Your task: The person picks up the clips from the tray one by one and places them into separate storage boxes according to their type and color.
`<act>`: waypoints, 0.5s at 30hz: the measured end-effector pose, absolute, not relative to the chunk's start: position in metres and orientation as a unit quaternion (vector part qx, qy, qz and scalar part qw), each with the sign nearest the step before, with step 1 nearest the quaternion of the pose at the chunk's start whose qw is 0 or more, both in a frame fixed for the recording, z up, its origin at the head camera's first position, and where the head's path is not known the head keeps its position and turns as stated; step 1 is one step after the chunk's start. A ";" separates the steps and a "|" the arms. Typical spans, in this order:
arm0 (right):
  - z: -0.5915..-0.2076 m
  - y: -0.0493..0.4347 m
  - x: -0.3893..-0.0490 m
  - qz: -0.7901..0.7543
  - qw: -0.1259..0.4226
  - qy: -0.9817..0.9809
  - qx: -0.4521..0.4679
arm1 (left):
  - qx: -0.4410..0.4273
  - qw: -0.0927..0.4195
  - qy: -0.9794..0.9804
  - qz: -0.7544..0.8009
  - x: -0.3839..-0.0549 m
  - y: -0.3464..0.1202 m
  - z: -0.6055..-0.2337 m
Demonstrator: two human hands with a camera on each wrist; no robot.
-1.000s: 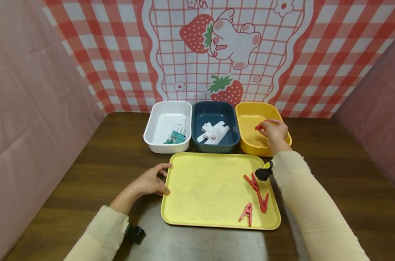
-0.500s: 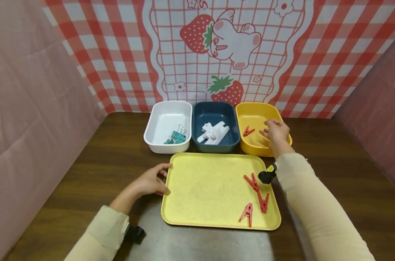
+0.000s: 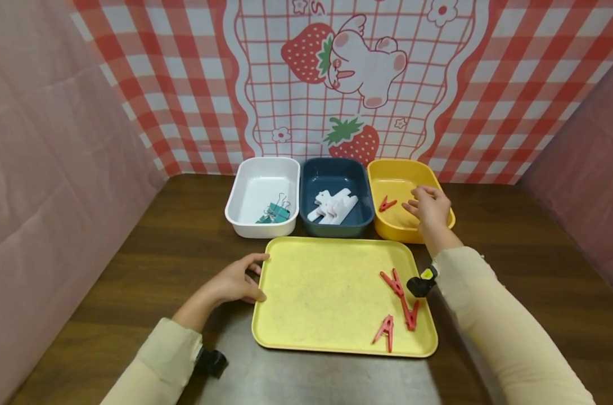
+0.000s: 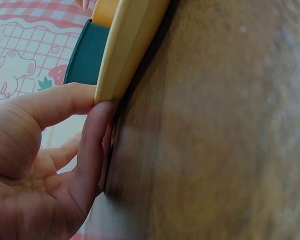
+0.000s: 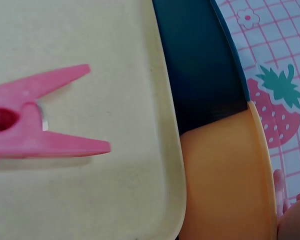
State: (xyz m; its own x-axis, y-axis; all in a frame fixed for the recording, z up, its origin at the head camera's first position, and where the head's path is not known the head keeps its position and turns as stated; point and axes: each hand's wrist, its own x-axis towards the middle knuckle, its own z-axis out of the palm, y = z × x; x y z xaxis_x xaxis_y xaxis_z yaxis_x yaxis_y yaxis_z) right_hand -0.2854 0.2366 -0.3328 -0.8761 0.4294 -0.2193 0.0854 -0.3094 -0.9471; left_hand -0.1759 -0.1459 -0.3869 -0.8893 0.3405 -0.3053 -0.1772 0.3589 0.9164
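My left hand [image 3: 234, 281] holds the left rim of the yellow tray [image 3: 311, 298]; in the left wrist view its thumb and a finger [image 4: 96, 137] meet at the tray's edge. My right hand [image 3: 432, 211] hovers over the right part of the yellow bin [image 3: 405, 167], fingers loosely bent and nothing in them. A red clothespin [image 3: 386, 204] lies inside that bin, left of the hand. Three more lie at the tray's right: an upper clothespin [image 3: 393, 283], a middle clothespin [image 3: 410, 316] and a lower clothespin [image 3: 386, 331]. One clothespin [image 5: 20, 120] looms close in the right wrist view.
Left of the yellow bin stand a dark blue bin [image 3: 337, 229] with white clips [image 3: 334, 207], then a white bin [image 3: 261, 229] with teal binder clips [image 3: 276, 212]. The bins touch side by side behind the tray, on a wooden table [image 3: 134, 270]. A checked cloth [image 3: 185, 84] hangs behind.
My right hand has let go of a red clothespin, which now lies in the yellow bin. That hand has moved slightly right. The left hand stays at the tray's rim.
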 end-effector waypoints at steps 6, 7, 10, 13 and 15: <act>-0.334 0.236 -0.279 0.788 0.120 -0.570 -0.201 | 0.047 0.229 0.790 0.567 -0.177 -0.146 -0.388; -0.334 0.236 -0.278 0.787 0.122 -0.570 -0.200 | 0.047 0.229 0.790 0.567 -0.177 -0.146 -0.388; -0.333 0.236 -0.276 0.783 0.125 -0.574 -0.202 | 0.049 0.229 0.789 0.568 -0.177 -0.146 -0.389; -0.333 0.235 -0.273 0.780 0.126 -0.578 -0.202 | 0.049 0.230 0.789 0.568 -0.178 -0.147 -0.389; -0.333 0.234 -0.270 0.780 0.125 -0.579 -0.201 | 0.048 0.230 0.789 0.568 -0.178 -0.147 -0.389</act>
